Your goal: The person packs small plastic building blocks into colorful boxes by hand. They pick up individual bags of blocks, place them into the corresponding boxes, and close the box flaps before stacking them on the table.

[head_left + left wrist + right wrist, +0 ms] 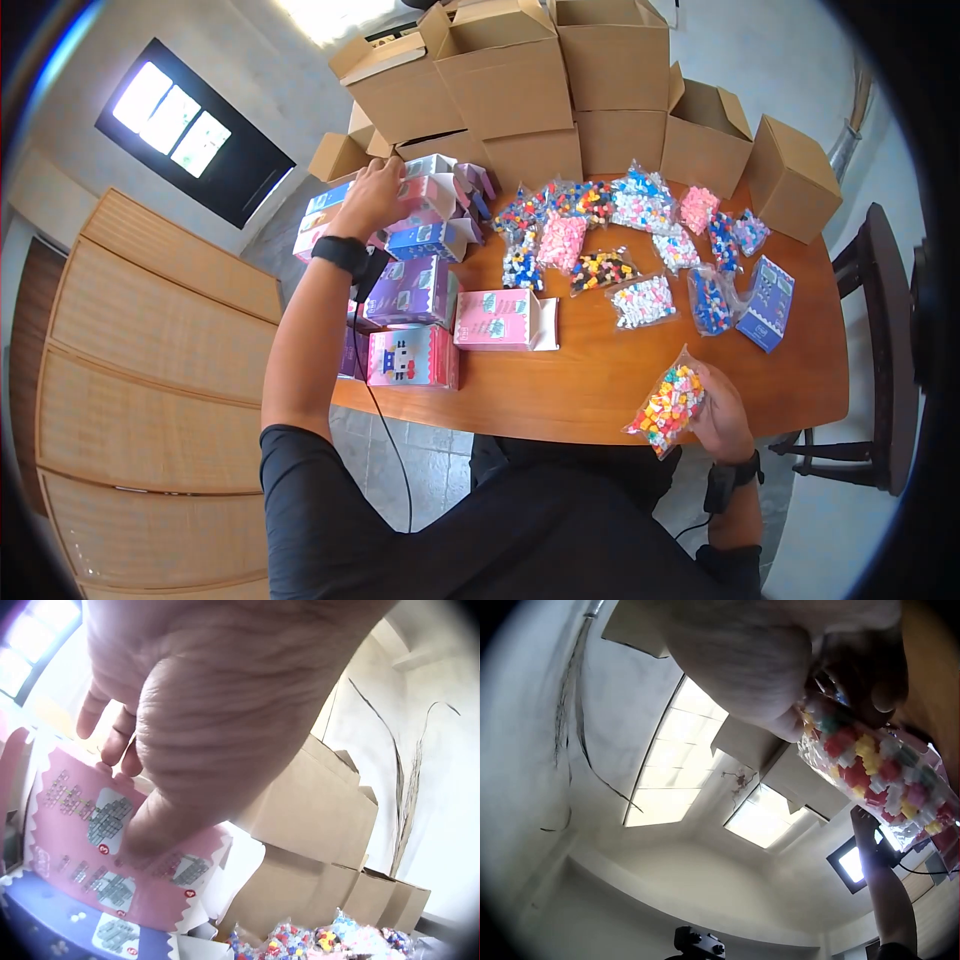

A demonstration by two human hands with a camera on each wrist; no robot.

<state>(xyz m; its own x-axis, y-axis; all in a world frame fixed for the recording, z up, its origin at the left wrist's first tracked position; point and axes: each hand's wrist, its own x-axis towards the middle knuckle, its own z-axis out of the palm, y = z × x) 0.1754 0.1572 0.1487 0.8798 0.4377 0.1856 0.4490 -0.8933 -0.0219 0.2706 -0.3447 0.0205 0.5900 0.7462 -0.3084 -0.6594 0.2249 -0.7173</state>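
Observation:
My left hand point(375, 195) is at the stacked toy boxes on the left of the table. In the left wrist view its thumb lies on the printed face of a pink box point(75, 825), while the other fingers reach over the top edge, gripping it. Beneath that box sits a blue box point(425, 240) with its end flap out. My right hand point(722, 415) holds a clear bag of small building bricks point(672, 405) above the table's front edge. Yellow, red, white and green bricks show through the plastic, also in the right wrist view.
More brick bags point(562, 240) lie across the table's middle and right. A pink box point(495, 320) with an open flap and purple boxes point(405, 290) stand nearer. One blue box point(768, 303) lies at the right. Cardboard cartons point(510, 80) line the back; a chair point(880, 350) stands right.

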